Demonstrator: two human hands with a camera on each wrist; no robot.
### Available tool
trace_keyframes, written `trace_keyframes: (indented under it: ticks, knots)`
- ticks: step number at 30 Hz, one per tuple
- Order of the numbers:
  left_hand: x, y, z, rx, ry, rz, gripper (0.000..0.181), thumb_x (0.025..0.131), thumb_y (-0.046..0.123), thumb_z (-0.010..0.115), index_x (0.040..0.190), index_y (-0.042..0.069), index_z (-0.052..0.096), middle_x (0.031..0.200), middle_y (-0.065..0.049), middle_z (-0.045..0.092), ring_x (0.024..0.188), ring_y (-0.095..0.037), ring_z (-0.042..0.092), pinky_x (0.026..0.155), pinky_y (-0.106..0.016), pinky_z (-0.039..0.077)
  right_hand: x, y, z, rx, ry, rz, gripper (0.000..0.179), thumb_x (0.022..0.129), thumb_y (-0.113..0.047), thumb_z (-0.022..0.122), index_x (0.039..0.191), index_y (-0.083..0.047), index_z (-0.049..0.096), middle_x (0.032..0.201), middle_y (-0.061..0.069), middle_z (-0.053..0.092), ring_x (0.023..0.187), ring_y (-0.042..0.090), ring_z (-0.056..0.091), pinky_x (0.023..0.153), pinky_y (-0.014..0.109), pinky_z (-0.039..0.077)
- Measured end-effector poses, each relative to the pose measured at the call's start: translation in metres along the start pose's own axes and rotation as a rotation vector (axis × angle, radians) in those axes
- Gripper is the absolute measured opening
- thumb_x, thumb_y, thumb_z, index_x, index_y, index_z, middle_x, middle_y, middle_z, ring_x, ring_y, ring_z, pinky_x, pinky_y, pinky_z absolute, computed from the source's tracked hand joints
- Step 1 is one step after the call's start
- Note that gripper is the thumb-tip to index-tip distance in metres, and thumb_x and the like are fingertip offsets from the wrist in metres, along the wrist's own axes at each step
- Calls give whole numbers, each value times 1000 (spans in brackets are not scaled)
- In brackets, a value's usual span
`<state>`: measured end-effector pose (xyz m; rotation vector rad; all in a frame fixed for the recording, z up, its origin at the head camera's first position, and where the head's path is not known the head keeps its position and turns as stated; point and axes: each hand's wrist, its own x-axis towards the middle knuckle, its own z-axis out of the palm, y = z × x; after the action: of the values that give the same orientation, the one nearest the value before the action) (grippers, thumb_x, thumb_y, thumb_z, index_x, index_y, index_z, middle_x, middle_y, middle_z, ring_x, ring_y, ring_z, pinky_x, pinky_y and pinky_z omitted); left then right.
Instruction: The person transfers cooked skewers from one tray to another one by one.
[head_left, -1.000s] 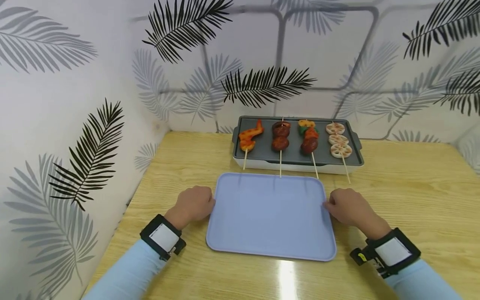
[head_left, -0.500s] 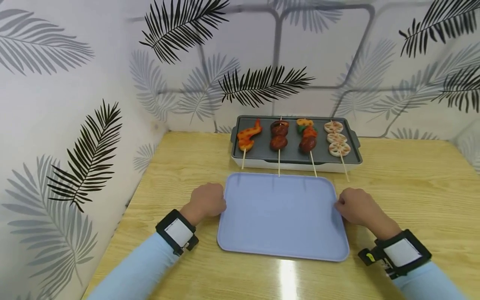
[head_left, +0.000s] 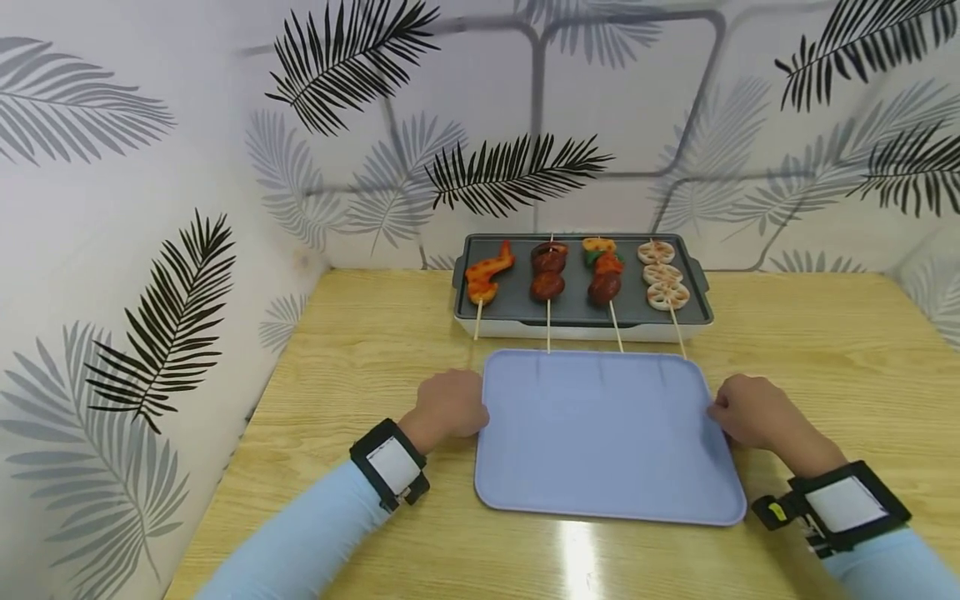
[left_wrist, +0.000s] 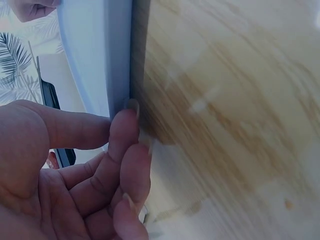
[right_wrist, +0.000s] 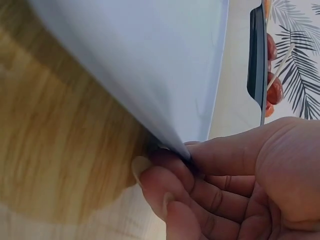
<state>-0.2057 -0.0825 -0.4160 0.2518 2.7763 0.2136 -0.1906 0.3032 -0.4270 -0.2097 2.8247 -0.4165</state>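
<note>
A light blue rectangular tray (head_left: 607, 433) with a low rim lies flat over the table, in front of the grill. My left hand (head_left: 452, 403) pinches its left rim; in the left wrist view the thumb (left_wrist: 80, 129) is on the inner side and the curled fingers are under and outside the edge. On the opposite short side, my right hand (head_left: 767, 414) grips the right rim. The right wrist view shows the thumb (right_wrist: 225, 154) on top and the fingers tucked beneath. Nothing lies on the tray.
Behind the tray stands a white electric grill with a dark plate (head_left: 577, 310). Across it lie a chicken wing skewer (head_left: 489, 271), a brown skewer (head_left: 548, 271), a mixed skewer (head_left: 604, 275) and a lotus root skewer (head_left: 663, 277), sticks overhanging the front. Patterned walls bound the wooden table (head_left: 375, 333).
Both hands have moved to the right with the tray between them, keeping their hold on its two short sides. The grill and skewers stay put while the head view shifts slightly.
</note>
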Motion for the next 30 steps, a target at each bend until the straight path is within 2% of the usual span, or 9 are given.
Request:
trace_keyframes:
  ticks: [7, 11, 14, 16, 19, 23, 26, 30]
  knots:
    - [-3, -2, 0, -50, 5, 15, 32, 85, 13, 58, 55, 14, 46, 51, 2, 37, 45, -14, 41, 41, -27, 27, 1, -3, -3, -71, 28, -31, 29, 89, -13, 54, 61, -9, 56, 54, 0, 51, 49, 15, 46, 47, 30, 35]
    - [-4, -1, 0, -80, -3, 30, 34, 86, 14, 57, 54, 14, 45, 50, 3, 38, 45, -14, 41, 42, -27, 28, 4, -9, -22, -104, 34, -10, 28, 89, -13, 51, 62, -7, 55, 55, 1, 52, 49, 16, 46, 46, 30, 35]
    - [-4, 0, 0, -85, -10, 35, 33, 86, 14, 57, 55, 14, 46, 51, 2, 39, 45, -14, 42, 43, -27, 28, 9, -18, -43, -84, 109, -14, 34, 92, -16, 49, 60, -7, 56, 54, 0, 52, 48, 16, 46, 46, 30, 35]
    - [-4, 1, 0, -79, -12, 35, 33, 86, 14, 57, 55, 14, 46, 51, 2, 40, 45, -14, 42, 43, -27, 28, 16, -27, -55, -65, 184, -25, 40, 93, -18, 49, 54, -10, 52, 50, -3, 45, 46, 15, 41, 46, 30, 32]
    - [-4, 1, 1, -70, -14, 31, 31, 86, 13, 57, 57, 13, 48, 52, 1, 41, 46, -15, 43, 43, -27, 29, 29, -41, -66, -63, 229, -25, 45, 94, -23, 49, 50, -14, 43, 48, -5, 34, 44, 14, 35, 45, 28, 27]
    - [-5, 0, 2, -70, -6, 34, 30, 87, 14, 57, 58, 12, 50, 53, 0, 43, 46, -15, 44, 42, -27, 29, 46, -56, -67, -92, 169, 39, 45, 93, -27, 52, 51, -15, 42, 50, -5, 33, 46, 15, 38, 44, 27, 27]
    - [-5, 0, 3, -67, 1, 39, 29, 88, 15, 57, 60, 12, 52, 55, 0, 44, 47, -16, 46, 43, -27, 30, 54, -61, -65, -107, 123, 93, 41, 90, -22, 55, 52, -14, 44, 52, -4, 35, 49, 16, 41, 45, 28, 29]
    - [-4, 0, 3, -53, -1, 31, 24, 89, 17, 58, 66, 10, 57, 57, -1, 45, 49, -16, 47, 44, -27, 31, 59, -61, -61, -88, 118, 91, 38, 87, -13, 53, 51, -13, 41, 51, -4, 32, 48, 14, 37, 46, 27, 27]
